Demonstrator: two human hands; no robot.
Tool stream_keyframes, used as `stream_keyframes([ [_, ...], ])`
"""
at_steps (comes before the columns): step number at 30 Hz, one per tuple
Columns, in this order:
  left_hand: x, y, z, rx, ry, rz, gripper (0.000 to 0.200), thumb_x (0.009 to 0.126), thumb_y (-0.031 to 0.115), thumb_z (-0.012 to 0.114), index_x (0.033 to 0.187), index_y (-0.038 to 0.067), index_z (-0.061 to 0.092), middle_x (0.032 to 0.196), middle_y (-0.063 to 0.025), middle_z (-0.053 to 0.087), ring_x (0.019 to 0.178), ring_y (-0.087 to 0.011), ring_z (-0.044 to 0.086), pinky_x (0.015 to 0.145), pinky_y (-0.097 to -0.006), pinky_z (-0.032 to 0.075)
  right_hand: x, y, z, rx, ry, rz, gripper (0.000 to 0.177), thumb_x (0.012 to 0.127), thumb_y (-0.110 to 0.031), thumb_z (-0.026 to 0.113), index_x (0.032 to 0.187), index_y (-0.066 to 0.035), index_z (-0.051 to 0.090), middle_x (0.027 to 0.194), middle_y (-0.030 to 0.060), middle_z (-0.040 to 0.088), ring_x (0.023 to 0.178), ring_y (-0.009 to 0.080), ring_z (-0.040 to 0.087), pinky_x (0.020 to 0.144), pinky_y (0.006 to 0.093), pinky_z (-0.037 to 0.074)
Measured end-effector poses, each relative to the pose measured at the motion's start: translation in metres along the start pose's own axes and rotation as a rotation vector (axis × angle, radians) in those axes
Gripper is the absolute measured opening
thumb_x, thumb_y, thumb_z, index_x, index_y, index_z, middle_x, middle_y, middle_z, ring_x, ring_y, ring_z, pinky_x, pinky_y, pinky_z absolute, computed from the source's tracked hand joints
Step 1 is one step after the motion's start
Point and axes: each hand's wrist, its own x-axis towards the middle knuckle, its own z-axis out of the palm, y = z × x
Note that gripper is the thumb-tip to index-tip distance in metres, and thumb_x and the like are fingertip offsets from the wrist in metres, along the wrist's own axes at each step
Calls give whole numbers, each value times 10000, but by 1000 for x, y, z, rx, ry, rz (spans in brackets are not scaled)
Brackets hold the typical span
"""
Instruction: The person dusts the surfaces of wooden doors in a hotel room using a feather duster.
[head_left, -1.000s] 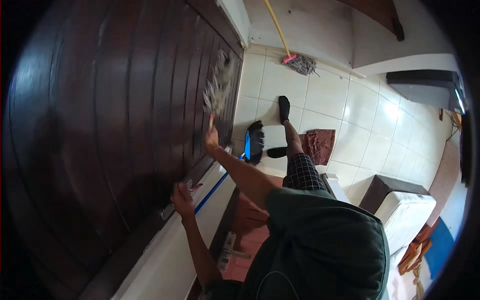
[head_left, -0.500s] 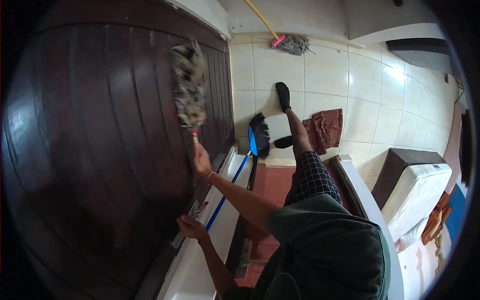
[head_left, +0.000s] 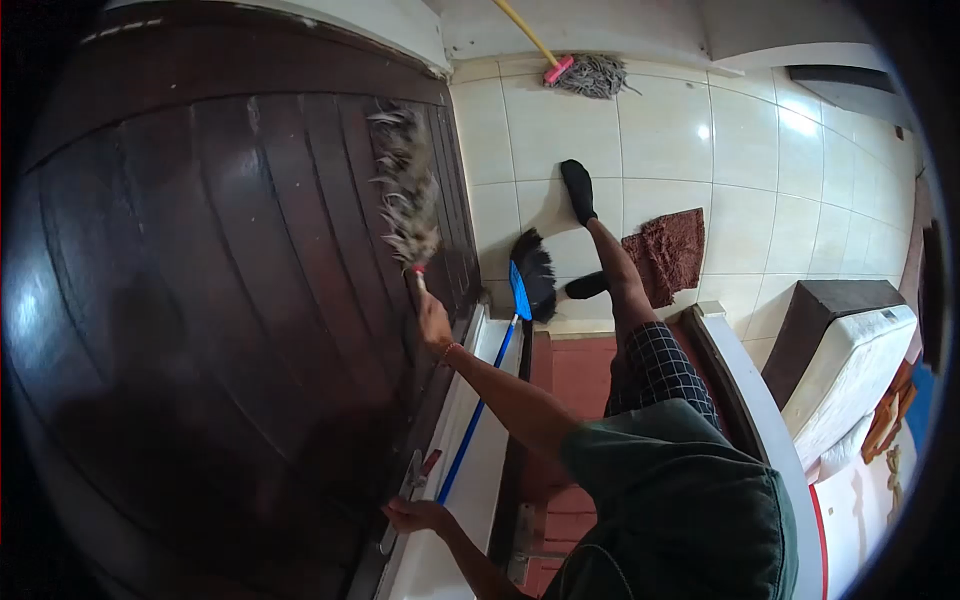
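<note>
In the head view, my right hand (head_left: 434, 322) is closed around the handle of a feather duster (head_left: 408, 190). Its fluffy grey-brown feathers lie against the dark wooden door (head_left: 220, 250), slightly blurred. Lower down, my left hand (head_left: 415, 515) is closed at the door handle (head_left: 410, 478) by the door's edge; the fingertips are partly hidden. A small red part shows beside that handle. Between my forearms and the white door frame leans a broom (head_left: 535, 275) with a blue stick and black bristles.
A grey string mop (head_left: 592, 77) with a yellow stick stands by the far wall. A brown cloth (head_left: 672, 255) lies on the pale floor tiles (head_left: 745, 235) near my feet in black socks. On the right are a white mattress (head_left: 850, 370) and a low wall (head_left: 745, 385).
The whole view has shifted, so the door, broom and hands appear further right and lower. The duster stays against the door, a little nearer its edge. Both hands keep their holds.
</note>
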Motion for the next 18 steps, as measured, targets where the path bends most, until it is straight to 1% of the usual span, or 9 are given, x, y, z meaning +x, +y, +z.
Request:
stream_keyframes([
  [2,-1,-5,-2,59,-14,19,526,1055,393,382,682,25,354,567,-50,307,517,-159,284,466,-376,243,31,99,1,-183,53,249,459,1008,-448,424,1048,-33,617,750,138,582,685,290,571,635,398,465],
  [5,-5,-18,-4,71,-2,29,534,1058,390,374,676,17,355,579,-62,323,521,-189,304,484,-384,264,73,219,-36,-349,-125,782,508,978,-503,456,1135,-68,667,790,149,654,733,283,645,637,400,489],
  [6,-2,-5,0,20,39,43,498,1044,356,395,656,58,304,572,-40,273,495,-197,295,473,-387,236,76,192,-43,-412,-50,607,563,976,-531,425,1149,-45,649,844,188,671,831,326,668,696,424,502],
  [8,0,4,-2,33,22,17,499,1044,357,394,656,57,305,572,-40,275,495,-197,296,474,-387,236,86,131,-50,-437,126,271,570,989,-504,396,1195,-12,601,918,246,681,950,396,674,772,459,507],
  [10,-1,-4,-1,51,-7,16,500,1044,359,394,656,56,306,572,-42,277,495,-199,298,474,-388,237,109,71,-34,-291,212,92,491,1012,-413,401,1245,-10,556,968,278,667,989,450,637,800,472,494],
  [11,-3,-10,-2,59,-19,17,501,1044,359,393,655,55,307,572,-43,278,495,-199,299,474,-389,238,127,48,-27,-188,192,67,457,1019,-377,403,1263,-17,542,999,291,658,1008,475,616,811,474,489],
  [13,-9,-27,-4,65,-37,15,502,1043,361,393,655,54,309,571,-44,281,495,-201,301,474,-389,239,151,6,-18,-249,104,-103,408,1012,-236,369,1346,-43,501,1132,262,644,1047,457,617,887,472,502],
  [16,-7,-29,1,64,-61,13,504,1043,364,392,654,53,311,571,-47,284,495,-203,304,474,-391,240,219,70,-11,-395,116,209,381,999,-222,409,1302,-28,537,1082,268,662,1020,456,632,861,484,505],
  [18,0,-26,8,60,-59,25,506,1042,366,391,654,52,313,571,-48,286,495,-204,306,474,-392,241,256,102,-27,-376,-17,401,375,987,-204,426,1297,-27,543,1110,270,655,1032,453,629,854,490,502],
])
